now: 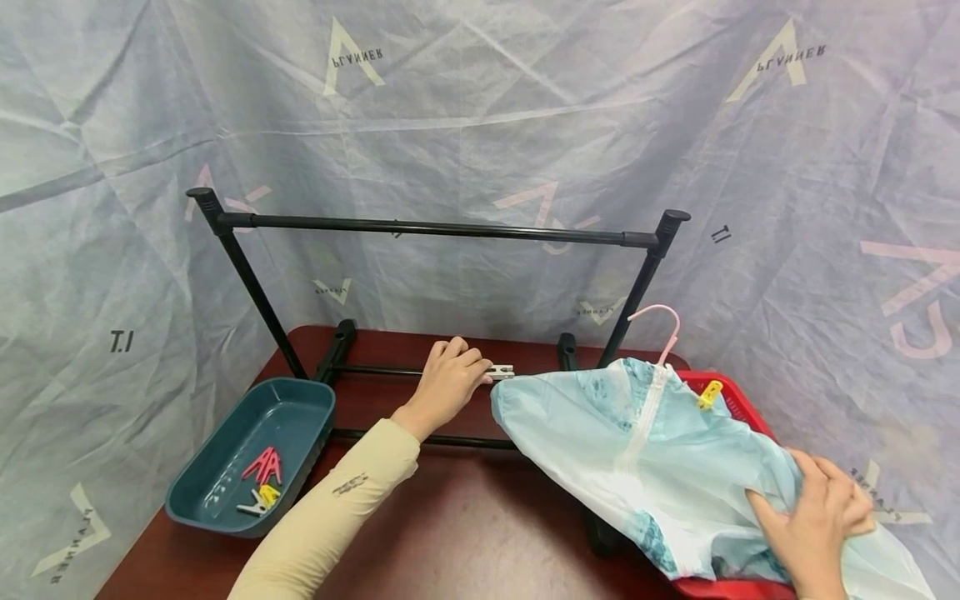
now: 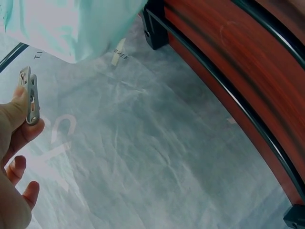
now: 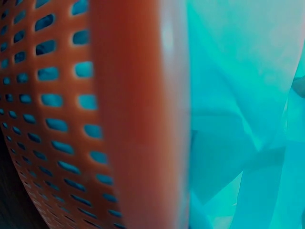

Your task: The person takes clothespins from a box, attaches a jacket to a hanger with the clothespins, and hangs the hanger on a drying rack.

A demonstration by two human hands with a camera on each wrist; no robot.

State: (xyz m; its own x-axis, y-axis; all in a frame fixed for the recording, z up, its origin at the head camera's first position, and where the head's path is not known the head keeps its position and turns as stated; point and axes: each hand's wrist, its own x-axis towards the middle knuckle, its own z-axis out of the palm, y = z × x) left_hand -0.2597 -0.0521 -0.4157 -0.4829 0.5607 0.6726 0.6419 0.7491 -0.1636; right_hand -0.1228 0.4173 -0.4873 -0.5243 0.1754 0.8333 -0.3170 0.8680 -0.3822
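My left hand (image 1: 450, 379) pinches a white clothespin (image 1: 501, 372) between thumb and finger; the left wrist view shows this clothespin (image 2: 30, 98) too. Just right of it is the end of a light blue and white jacket (image 1: 570, 417) on a pink hanger (image 1: 667, 321). A yellow clothespin (image 1: 708, 395) is clipped near the jacket's upper right edge. My right hand (image 1: 821, 512) grips the jacket's right side, with the thumb on its front; the other fingertips are partly hidden. Beneath the jacket is a red perforated basket (image 3: 138, 114), mostly covered.
A black rack (image 1: 442, 227) with a horizontal top bar stands on the dark red table (image 1: 465, 517). At left, a blue-green tray (image 1: 213, 467) holds pink, yellow and white clothespins (image 1: 264, 467). A grey printed sheet (image 1: 480, 108) hangs behind.
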